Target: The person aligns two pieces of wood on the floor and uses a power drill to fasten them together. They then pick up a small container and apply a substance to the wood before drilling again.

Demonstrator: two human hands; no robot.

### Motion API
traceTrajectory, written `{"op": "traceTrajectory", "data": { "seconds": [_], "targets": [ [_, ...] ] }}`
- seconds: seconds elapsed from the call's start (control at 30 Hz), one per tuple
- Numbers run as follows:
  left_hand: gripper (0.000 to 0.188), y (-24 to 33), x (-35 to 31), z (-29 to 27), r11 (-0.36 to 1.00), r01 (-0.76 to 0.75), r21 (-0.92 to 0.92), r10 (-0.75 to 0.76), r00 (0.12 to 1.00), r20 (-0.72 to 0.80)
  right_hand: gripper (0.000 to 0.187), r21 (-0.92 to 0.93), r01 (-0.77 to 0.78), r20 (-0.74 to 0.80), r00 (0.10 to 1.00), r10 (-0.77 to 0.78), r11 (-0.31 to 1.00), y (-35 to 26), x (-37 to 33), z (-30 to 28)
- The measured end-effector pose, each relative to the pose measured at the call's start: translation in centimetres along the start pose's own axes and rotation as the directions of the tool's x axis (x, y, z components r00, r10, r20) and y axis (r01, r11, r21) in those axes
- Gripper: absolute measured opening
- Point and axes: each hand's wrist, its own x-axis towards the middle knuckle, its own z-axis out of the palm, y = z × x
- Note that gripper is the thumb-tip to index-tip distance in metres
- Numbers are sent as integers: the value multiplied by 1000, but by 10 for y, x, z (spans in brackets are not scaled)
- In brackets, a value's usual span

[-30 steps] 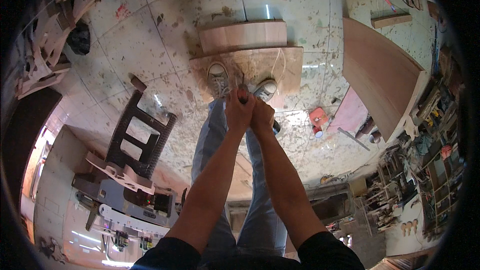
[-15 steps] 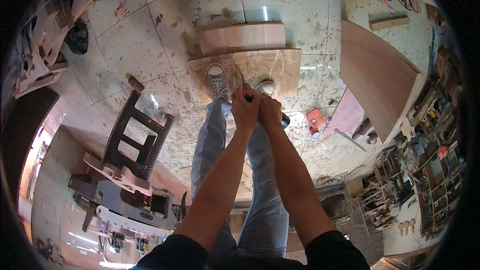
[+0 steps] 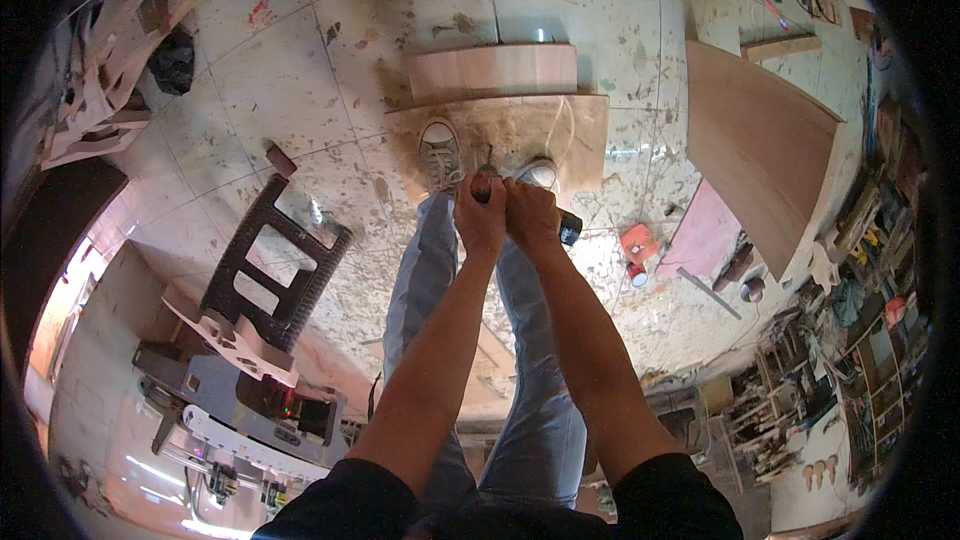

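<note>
The left hand is closed round the body of a drill-like power tool; the right hand grips beside it, both pressed together. The tool stands over the near edge of the wooden board, its bit between the shoes. Its black base has swung further outward since a second ago; work at that spot is judged ongoing. Red-and-white can, off the board's near right corner: contents undetermined.

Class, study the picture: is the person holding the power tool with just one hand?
No: the left hand and the right hand are both closed around the power tool.
</note>
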Motion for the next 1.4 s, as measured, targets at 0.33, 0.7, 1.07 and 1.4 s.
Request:
{"op": "traceTrajectory", "data": {
  "seconds": [0.33, 0.7, 1.07, 1.4],
  "targets": [
    [51, -66, 16, -45, 896, -434, 97, 413, 893, 178, 36, 10, 25, -10, 1000, -25, 1000, 3, -8, -11],
    [58, -216, -77, -202, 934, 7, 358, -80, 979, 189, 51, 392, -467, -133, 824, 551, 793, 91, -265, 55],
    [56, -315, -122, -183, 864, -289, 413, 119, 913, 390, 34, 519, -627, 74, 710, 701, 580, 116, -369, 203],
    [59, -291, -16, -75, 437, -614, 658, 449, 782, 432, 79, 483, -737, 232, 628, 743, 473, 162, -340, 359]
  ]
}}
